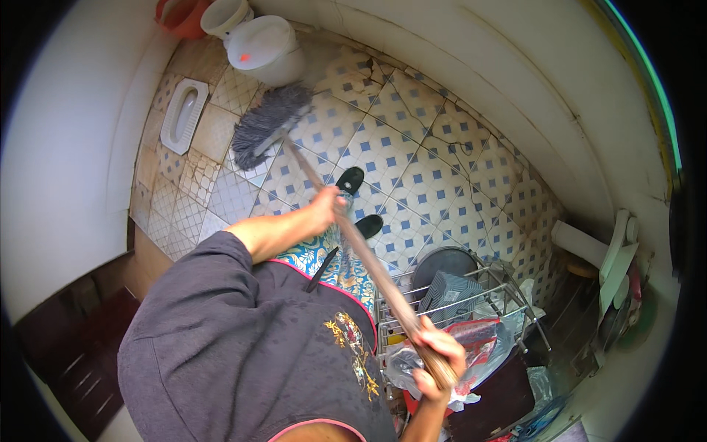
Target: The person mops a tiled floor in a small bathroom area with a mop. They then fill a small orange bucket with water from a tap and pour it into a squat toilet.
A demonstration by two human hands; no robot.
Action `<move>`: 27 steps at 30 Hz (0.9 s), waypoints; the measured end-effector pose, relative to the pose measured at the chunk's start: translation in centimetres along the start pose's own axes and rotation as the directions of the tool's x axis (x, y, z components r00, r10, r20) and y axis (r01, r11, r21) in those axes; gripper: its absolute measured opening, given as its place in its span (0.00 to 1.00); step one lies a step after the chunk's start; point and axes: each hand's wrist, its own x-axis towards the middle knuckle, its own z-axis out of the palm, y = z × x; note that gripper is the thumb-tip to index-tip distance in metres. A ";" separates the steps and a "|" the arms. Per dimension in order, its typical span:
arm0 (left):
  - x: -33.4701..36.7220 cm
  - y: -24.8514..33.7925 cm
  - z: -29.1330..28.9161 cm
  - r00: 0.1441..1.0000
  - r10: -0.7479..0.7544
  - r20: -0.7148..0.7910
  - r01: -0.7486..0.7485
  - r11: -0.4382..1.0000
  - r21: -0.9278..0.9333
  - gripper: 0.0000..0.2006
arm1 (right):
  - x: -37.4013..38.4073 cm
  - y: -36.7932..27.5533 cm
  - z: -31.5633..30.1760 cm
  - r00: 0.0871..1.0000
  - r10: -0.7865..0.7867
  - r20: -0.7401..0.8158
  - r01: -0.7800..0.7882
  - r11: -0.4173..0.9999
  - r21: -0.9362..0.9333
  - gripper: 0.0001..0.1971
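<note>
A mop with a long wooden handle (375,269) runs slantwise across the view. Its grey, stringy head (269,121) lies on the tiled floor, just short of a white bucket. My left hand (326,208) is closed round the middle of the handle. Close to the handle's upper end, my right hand (440,355) grips it with the fingers wrapped over and the thumb on the near side. Beneath the handle my dark slippers (350,180) stand on the tiles.
A lidded white bucket (269,51), a smaller white bucket (223,16) and a red basin (179,15) stand far left. Near them, a squat toilet (184,116) is set in the floor. Beside my right arm is a metal rack (508,283) with plastic bags.
</note>
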 end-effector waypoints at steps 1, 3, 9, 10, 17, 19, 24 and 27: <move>-2.4 -1.4 2.6 0.999 -0.046 0.004 0.046 0.998 0.045 0.10 | -1.7 -1.1 -0.9 0.992 0.001 -0.129 -0.003 1.000 -0.020 0.24; -3.9 -4.9 6.0 0.977 -0.175 0.119 0.173 0.985 0.025 0.08 | -3.4 -3.7 -1.5 0.913 -0.048 -0.405 0.037 0.999 -0.035 0.25; -8.7 -10.3 15.8 0.973 -0.222 0.060 0.220 0.974 0.046 0.02 | -4.0 -9.2 -0.1 0.624 -0.039 -0.781 0.128 0.990 0.053 0.08; -8.2 -9.5 16.2 0.967 -0.245 0.065 0.241 0.969 0.053 0.03 | -4.2 -8.7 -0.1 0.616 -0.036 -0.787 0.143 0.987 0.067 0.06; -3.3 2.3 18.9 0.976 -0.109 0.187 0.101 0.994 0.050 0.04 | 6.2 -3.9 5.0 0.656 -0.156 -0.739 0.210 0.978 -0.019 0.08; 0.5 6.5 19.4 0.981 -0.005 0.195 -0.005 0.999 0.051 0.05 | 7.5 -1.6 5.4 0.747 -0.095 -0.658 0.130 0.991 0.005 0.09; 4.1 15.4 18.8 0.948 0.210 0.240 -0.231 0.971 0.061 0.08 | 14.1 1.9 12.4 0.802 -0.199 -0.563 0.216 0.976 -0.036 0.07; 3.4 16.6 16.3 0.948 0.202 0.247 -0.234 0.966 0.108 0.09 | 13.7 1.5 14.3 0.847 -0.190 -0.496 0.149 0.981 -0.120 0.08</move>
